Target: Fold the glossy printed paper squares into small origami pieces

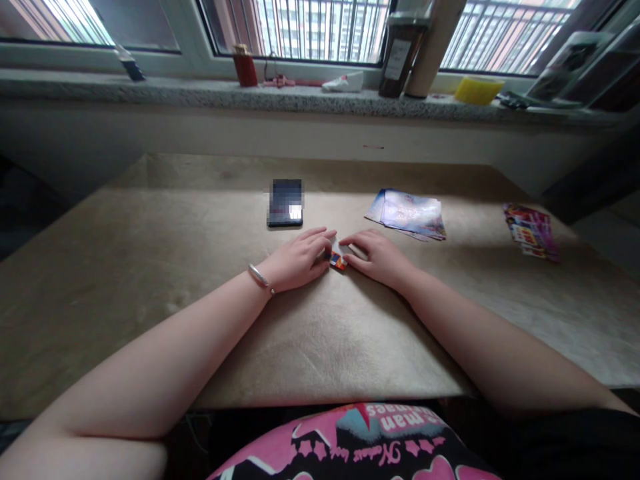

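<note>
Both my hands rest on the tan table, meeting at a small folded colourful paper. My left hand, with a silver bracelet on its wrist, has its fingers curled and pressed on the paper's left side. My right hand pinches the paper's right side with its fingertips. Most of the paper is hidden between the fingers.
A dark phone lies just beyond my hands. A stack of printed sheets lies to the right, and another colourful stack near the table's right edge. The windowsill holds a red cup, a yellow container and other items.
</note>
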